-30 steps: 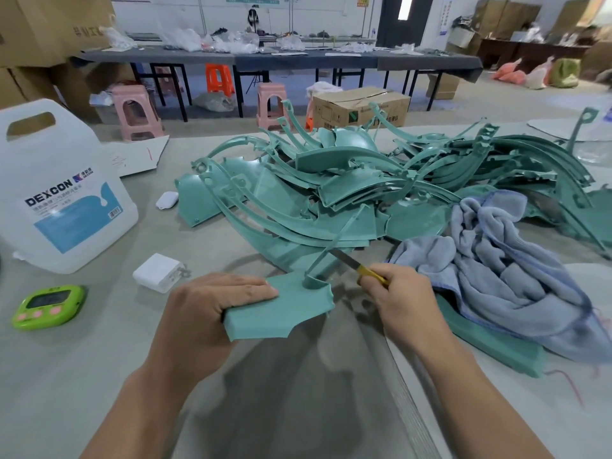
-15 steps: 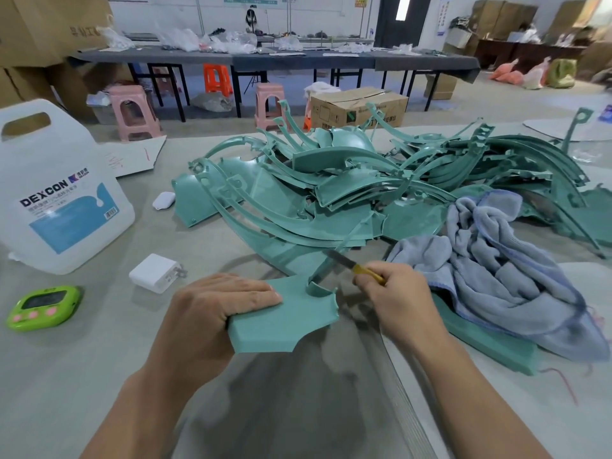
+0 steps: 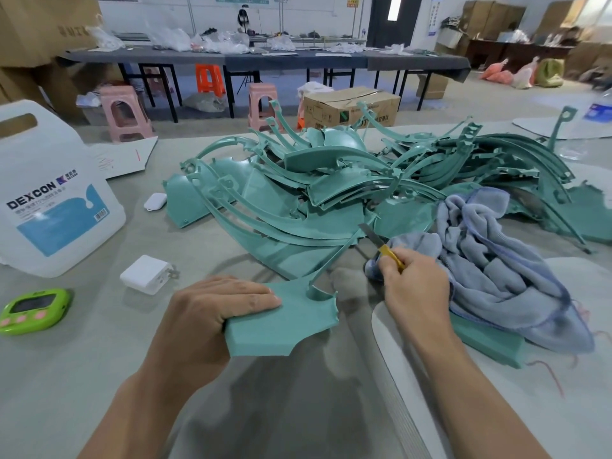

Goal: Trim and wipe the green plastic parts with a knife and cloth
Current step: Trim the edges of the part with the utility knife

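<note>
My left hand point(image 3: 212, 313) grips the near end of a green plastic part point(image 3: 281, 326), thumb under its edge and fingers flat on top; a thin curved arm of the part rises toward the pile. My right hand point(image 3: 414, 293) holds a yellow-handled knife point(image 3: 381, 243), its blade pointing up and left, just right of that thin arm. A big pile of green plastic parts point(image 3: 331, 193) fills the table's middle. A blue-grey cloth point(image 3: 496, 260) lies crumpled to the right of my right hand, over another green part point(image 3: 490, 342).
A white DEXCON jug point(image 3: 56, 200) stands at the left. A white charger point(image 3: 145, 274), a green timer point(image 3: 33, 311) and a small white case point(image 3: 155, 201) lie on the grey table point(image 3: 82, 359). Stools, boxes and long tables stand behind.
My right hand has drawn the knife up and to the right, away from the base of the part's thin arm toward the cloth. My left hand keeps its grip on the part.
</note>
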Demonstrator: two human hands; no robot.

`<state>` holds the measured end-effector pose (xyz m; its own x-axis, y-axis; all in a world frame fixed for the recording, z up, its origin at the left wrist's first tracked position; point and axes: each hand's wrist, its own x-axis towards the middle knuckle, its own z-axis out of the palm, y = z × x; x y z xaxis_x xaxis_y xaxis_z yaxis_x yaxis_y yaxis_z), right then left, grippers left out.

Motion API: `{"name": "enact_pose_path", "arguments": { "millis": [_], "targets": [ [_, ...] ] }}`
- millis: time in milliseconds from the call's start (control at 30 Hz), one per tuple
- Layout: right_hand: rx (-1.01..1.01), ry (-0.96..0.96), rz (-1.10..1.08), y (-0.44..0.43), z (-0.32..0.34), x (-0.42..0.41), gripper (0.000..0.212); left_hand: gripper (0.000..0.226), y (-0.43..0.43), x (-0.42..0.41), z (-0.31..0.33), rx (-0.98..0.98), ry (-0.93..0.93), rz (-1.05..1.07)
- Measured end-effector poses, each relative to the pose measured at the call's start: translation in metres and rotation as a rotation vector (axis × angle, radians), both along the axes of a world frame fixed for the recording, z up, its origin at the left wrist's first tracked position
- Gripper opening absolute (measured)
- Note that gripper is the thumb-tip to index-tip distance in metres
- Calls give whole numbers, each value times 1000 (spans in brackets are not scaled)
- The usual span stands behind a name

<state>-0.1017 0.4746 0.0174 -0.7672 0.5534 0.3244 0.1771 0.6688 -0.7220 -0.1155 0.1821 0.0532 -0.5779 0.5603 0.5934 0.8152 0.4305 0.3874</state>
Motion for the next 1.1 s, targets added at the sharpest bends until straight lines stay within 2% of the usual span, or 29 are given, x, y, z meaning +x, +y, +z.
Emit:
{"name": "enact_pose_path", "arguments": {
  "millis": [200,300,400,500,767,933,1100],
  "targets": [
    [-118,-94,407,-28,-3,10,27,24,-2,-1,-2,18,-5,19],
    [-175,-117,582,-33,0,14,33,29,-5,-3,-2,47,-23,38],
    [-239,-141,704,-33,1,16,20,28,-8,-6,-5,86,-34,63],
    [-418,-128,737,-30,3,14,13,32,-11,-10,-8,143,-83,53],
    [-1147,-149,779,-29,11,20,12,32,-6,-26,-26,378,-346,34],
    [-1220,-178,705,-29,13,20,16,38,-4,-29,-30,408,-380,-6],
    [-1259,-281,831,-30,10,22,13,37,1,-28,-30,446,-443,-34]
  ]
}}
